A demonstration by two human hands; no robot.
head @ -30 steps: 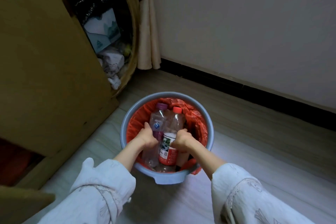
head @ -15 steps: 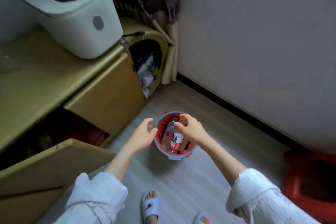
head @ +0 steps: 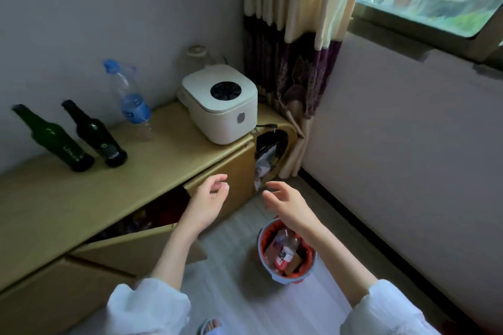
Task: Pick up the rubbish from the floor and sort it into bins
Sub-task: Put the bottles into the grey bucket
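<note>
We see both hands empty, left hand (head: pixel 208 200) and right hand (head: pixel 285 202) loosely spread mid-frame above the bin (head: pixel 285 279) at lower centre holding plastic bottles (head: pixel 284 249), and we judge the upright, crowded bottles could tip out if knocked

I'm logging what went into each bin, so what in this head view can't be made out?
- Bin contents: a bottle shows, but the right forearm covers the bin's far rim and items overlap.
- Cabinet interior: dark behind the open door.
- Round side opening: contents small and blurred.
- Feet: cut off by the bottom edge.
- Both hands, left hand and right hand: motion-blurred.
</note>
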